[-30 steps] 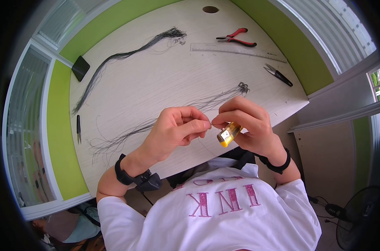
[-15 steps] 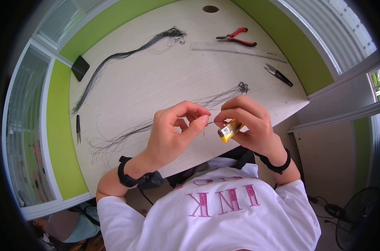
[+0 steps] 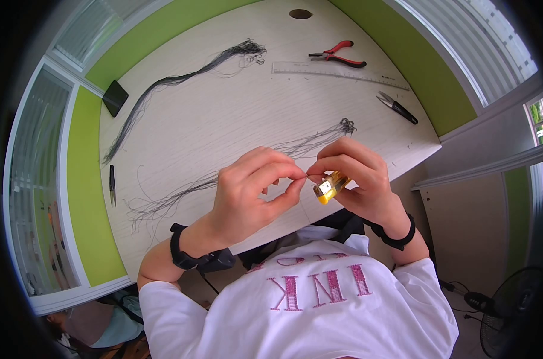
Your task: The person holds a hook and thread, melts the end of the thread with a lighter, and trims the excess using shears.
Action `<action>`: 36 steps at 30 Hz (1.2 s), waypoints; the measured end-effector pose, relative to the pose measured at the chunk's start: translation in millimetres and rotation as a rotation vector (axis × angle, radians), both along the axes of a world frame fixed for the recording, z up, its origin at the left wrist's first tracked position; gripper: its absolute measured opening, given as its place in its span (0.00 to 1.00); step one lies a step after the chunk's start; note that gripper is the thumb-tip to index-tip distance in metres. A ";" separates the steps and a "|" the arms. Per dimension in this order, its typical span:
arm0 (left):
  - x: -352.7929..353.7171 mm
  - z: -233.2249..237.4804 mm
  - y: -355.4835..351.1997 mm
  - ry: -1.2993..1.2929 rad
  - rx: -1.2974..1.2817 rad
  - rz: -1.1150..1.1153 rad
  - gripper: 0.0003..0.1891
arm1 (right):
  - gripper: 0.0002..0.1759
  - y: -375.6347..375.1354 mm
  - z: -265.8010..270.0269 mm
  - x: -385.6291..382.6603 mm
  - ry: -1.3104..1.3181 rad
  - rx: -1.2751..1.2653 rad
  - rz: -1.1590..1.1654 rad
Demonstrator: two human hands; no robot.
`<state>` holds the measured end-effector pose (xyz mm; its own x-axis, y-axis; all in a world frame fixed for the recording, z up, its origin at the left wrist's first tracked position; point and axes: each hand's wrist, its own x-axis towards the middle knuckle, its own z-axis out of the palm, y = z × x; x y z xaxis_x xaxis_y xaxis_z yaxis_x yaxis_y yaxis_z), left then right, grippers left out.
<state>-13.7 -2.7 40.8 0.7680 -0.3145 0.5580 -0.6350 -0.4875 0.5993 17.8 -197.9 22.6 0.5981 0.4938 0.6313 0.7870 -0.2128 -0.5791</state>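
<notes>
My left hand (image 3: 256, 185) is closed in a pinch, thumb and index fingertips together on what looks like a thin dark thread. Its fingertips almost meet those of my right hand (image 3: 355, 176). A yellow lighter (image 3: 330, 188) with a metal top lies in the curled fingers of my right hand, its lower end pointing toward my body. My right thumb and index finger also pinch close to the thread, whose full length is too fine to follow. Beneath both hands, a bundle of thin dark cords (image 3: 182, 195) stretches over the table, its looped end (image 3: 347, 126) beyond my right hand.
Another dark cord bundle (image 3: 164, 82) lies at the back left. Red-handled pliers (image 3: 341, 55), a clear ruler (image 3: 337, 72) and black thread snips (image 3: 397, 108) lie at the back right. More snips (image 3: 112, 185) and a black flat object (image 3: 115, 97) sit along the left edge.
My left hand has shifted slightly right, so its pinch now sits right beside my right fingertips. The lighter has tilted a little; the right hand stays nearly in place.
</notes>
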 end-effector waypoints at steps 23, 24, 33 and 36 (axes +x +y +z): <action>3.2 1.4 5.8 0.423 -0.142 -0.125 0.03 | 0.13 -3.4 3.3 -2.8 0.280 0.032 0.085; 3.8 1.3 6.2 0.423 -0.142 -0.124 0.03 | 0.13 -3.3 3.4 -2.9 0.280 0.032 0.086; 4.1 -0.4 3.4 0.874 -0.382 -0.134 0.05 | 0.12 -10.1 2.3 -0.5 0.396 0.090 0.087; 3.2 -3.5 3.1 1.015 -0.519 -0.353 0.05 | 0.08 -17.0 2.2 2.1 0.437 0.136 0.011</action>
<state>-10.5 0.4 37.3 0.8483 -0.5130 -0.1310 0.1923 0.0681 0.9790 19.9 -214.9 24.7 0.8176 0.4317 0.3810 0.4648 -0.1043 -0.8793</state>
